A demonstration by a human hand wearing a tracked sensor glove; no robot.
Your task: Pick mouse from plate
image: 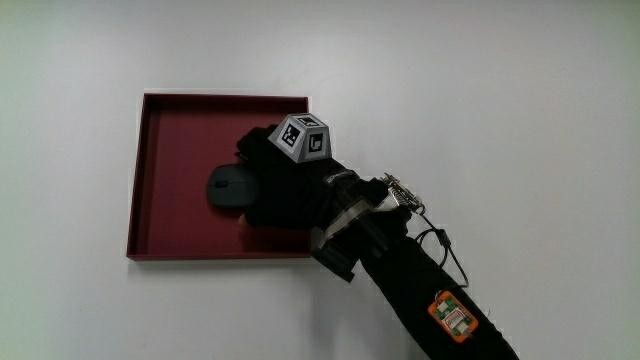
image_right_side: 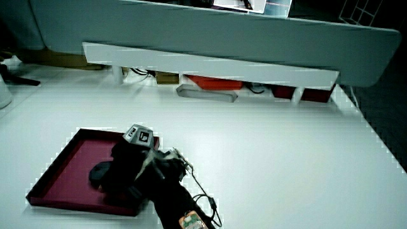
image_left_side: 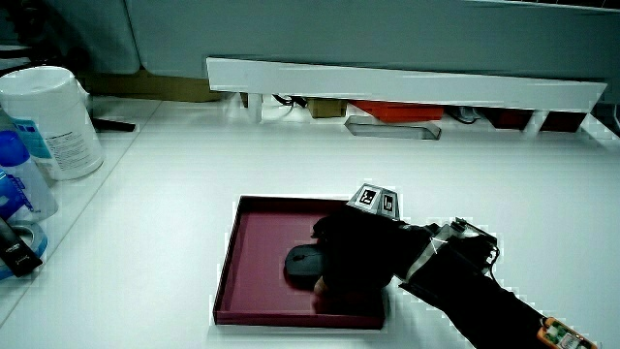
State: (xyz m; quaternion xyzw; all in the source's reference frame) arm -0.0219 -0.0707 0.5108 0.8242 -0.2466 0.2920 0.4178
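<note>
A black mouse (image: 230,187) lies flat in a dark red square plate (image: 180,140) on the white table. The gloved hand (image: 285,190) rests over the plate, covering the end of the mouse that lies nearer the forearm. The patterned cube (image: 303,137) sits on the back of the hand. The forearm (image: 420,290) runs from the plate's corner toward the person. In both side views the mouse (image_left_side: 302,262) (image_right_side: 100,171) shows partly from under the hand (image_left_side: 358,257) (image_right_side: 127,168), inside the plate (image_left_side: 254,262) (image_right_side: 60,168).
A white wipes canister (image_left_side: 53,121) and a blue bottle (image_left_side: 19,184) stand at the table's edge in a side view. The low white partition (image_left_side: 407,82) (image_right_side: 210,60) has a red object (image_left_side: 392,110) and a grey object (image_left_side: 392,129) under it.
</note>
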